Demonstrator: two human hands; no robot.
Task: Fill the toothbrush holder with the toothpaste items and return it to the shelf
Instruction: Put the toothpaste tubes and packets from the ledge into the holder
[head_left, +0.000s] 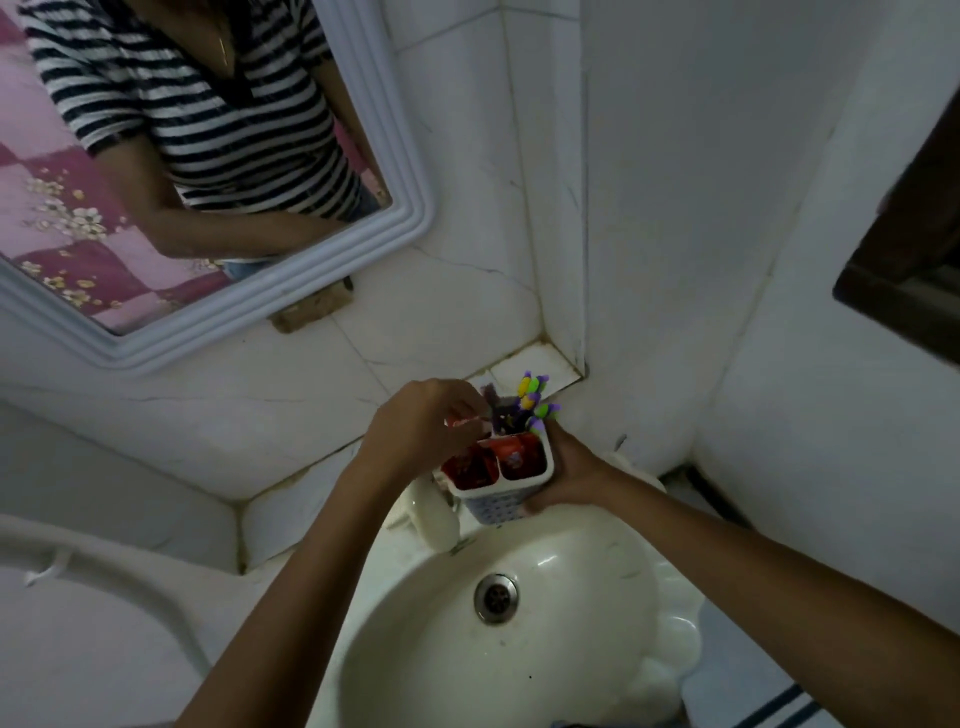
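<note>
A home bathroom: white tiled walls (467, 156), a framed mirror (311, 270) and a washbasin (571, 649).

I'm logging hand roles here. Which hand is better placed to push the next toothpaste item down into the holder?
Left. The left hand is already over the toothbrush holder, pinching a toothpaste item at its rim. The right hand is wrapped around the holder's side, steadying it above the sink.

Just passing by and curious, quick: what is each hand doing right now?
Left hand: fingers pinched on a small red and white item at the top of the toothbrush holder.
Right hand: closed around the toothbrush holder's side, holding it above the sink.
</note>
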